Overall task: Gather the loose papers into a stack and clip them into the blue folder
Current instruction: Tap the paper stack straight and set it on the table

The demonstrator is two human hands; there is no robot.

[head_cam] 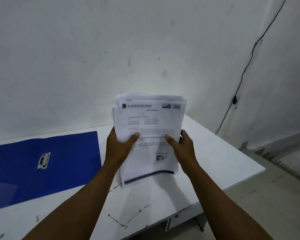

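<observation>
A stack of printed white papers (149,122) stands upright on its lower edge on the white table (215,153), slightly blurred. My left hand (119,148) grips its left side with the thumb across the front sheet. My right hand (182,146) grips the right side the same way. The sheets' top edges are a little uneven. The blue folder (68,161) lies open and flat on the table to the left of the papers, and its metal clip (44,161) sits near its middle.
A white wall rises right behind the table. The table's right edge and near corner drop to a tiled floor at the right. A black cable (244,73) hangs down the wall at the right.
</observation>
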